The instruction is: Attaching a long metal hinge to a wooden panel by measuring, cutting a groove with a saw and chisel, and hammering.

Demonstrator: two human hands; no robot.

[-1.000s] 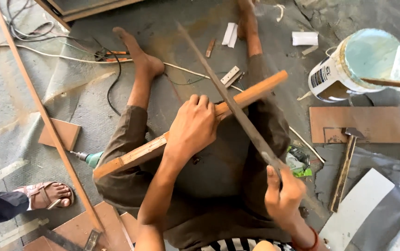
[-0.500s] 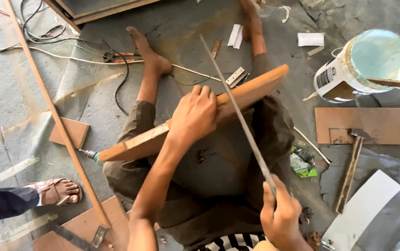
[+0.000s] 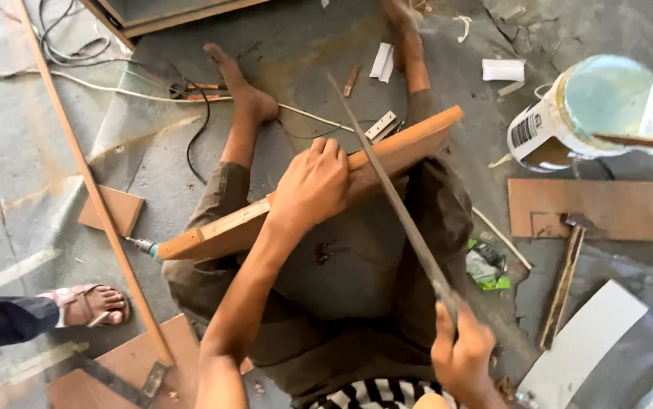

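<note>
I sit on the floor with a long wooden board [image 3: 220, 231] lying across my lap, slanting up to the right. My left hand [image 3: 313, 184] presses down on the board's middle, fingers curled over its upper edge. My right hand [image 3: 460, 350] grips the handle end of a long thin metal file [image 3: 391, 198], whose blade crosses the board's edge just right of my left hand and points away toward my feet.
A paint can [image 3: 561, 125] with a stick stands at right, beside a flat board [image 3: 607, 208] and a hammer [image 3: 565, 276]. A long wooden strip [image 3: 91, 182], wood scraps, cables and a screwdriver lie left. Another person's sandalled foot [image 3: 87, 304] is at lower left.
My right hand has drawn the file back toward me and lower in view. The left hand keeps its hold on the board; the view has shifted slightly.
</note>
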